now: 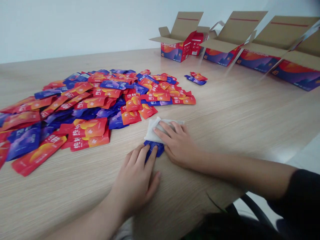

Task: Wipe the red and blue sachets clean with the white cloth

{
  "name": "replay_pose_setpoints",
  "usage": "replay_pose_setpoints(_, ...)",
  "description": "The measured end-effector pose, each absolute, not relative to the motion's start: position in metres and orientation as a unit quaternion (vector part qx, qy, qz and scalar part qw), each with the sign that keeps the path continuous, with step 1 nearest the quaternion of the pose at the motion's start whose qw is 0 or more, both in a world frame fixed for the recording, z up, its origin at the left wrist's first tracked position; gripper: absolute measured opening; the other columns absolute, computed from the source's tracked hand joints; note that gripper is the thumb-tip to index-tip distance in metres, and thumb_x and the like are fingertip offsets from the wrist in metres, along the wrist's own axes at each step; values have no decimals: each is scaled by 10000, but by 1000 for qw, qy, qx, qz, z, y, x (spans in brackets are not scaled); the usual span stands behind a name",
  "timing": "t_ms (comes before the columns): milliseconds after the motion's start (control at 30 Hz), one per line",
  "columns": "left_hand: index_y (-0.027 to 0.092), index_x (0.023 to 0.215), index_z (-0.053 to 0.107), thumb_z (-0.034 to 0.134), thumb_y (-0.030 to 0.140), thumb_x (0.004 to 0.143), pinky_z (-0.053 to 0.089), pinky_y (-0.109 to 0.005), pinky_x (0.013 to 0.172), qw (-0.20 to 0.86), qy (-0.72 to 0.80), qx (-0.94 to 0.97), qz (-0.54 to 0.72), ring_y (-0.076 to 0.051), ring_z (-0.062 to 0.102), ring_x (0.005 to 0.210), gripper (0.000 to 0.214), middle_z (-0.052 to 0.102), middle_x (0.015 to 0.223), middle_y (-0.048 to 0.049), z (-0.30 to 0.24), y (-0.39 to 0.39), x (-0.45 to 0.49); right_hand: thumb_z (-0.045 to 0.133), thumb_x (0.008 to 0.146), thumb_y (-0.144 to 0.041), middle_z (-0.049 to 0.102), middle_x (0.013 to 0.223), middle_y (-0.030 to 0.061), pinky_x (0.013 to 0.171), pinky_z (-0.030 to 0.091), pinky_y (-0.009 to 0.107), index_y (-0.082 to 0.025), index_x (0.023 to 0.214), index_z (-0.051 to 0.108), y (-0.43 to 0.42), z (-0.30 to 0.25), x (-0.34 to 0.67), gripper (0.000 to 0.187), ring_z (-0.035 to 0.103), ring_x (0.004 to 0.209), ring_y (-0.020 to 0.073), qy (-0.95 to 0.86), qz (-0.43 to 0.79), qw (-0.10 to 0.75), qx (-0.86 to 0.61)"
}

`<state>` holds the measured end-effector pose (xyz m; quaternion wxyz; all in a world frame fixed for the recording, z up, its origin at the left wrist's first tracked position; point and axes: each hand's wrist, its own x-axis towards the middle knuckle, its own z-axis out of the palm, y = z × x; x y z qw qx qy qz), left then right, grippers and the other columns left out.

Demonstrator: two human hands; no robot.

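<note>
My left hand (136, 176) lies flat on the wooden table, its fingertips pressing on a small blue pouch (153, 149). My right hand (177, 144) comes in from the right and rests on a crumpled white wipe (156, 131), which partly covers that pouch. The wipe's far edge lies close to a large spread pile of red-orange and blue foil pouches (87, 133). The covered part of the blue pouch is hidden, and the hands hide more of it.
Several open cardboard boxes with red-and-blue printed sides (257, 60) stand along the far side of the light wood table (237, 123). Two loose pouches (196, 78) lie near them. A black chair back (255, 206) shows below the table's near edge.
</note>
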<state>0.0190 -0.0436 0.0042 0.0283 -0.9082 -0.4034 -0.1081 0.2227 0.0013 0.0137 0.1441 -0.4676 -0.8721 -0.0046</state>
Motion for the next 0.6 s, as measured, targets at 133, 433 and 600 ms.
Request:
replay_pose_setpoints(133, 12, 1315, 541, 494, 308, 885, 506, -525, 949, 72, -411, -904, -97, -376, 508, 1217, 524, 573, 1311, -239, 10, -56, 21, 425, 944, -250, 354, 1554, 120, 1093, 281, 566, -186, 1465, 426, 10, 1, 221, 526, 341, 1337, 363, -874, -5, 132, -468)
replay_pose_setpoints(433, -28, 1217, 605, 479, 261, 845, 520, -509, 942, 88, -396, -908, -111, -378, 568, 1177, 487, 637, 1232, -244, 8, -62, 23, 430, 943, -248, 336, 1557, 146, 1160, 172, 568, -142, 1441, 454, 0, 0, 215, 510, 255, 1405, 370, -897, 15, 143, -418)
replay_pose_setpoints(600, -5, 1155, 656, 427, 281, 875, 522, -496, 932, 119, -405, -899, -121, -368, 615, 1137, 461, 664, 1215, -234, 5, -66, 25, 415, 942, -257, 358, 1557, 106, 1174, 168, 554, -144, 1452, 442, 2, 5, 217, 523, 277, 1404, 342, -902, 37, 129, -411)
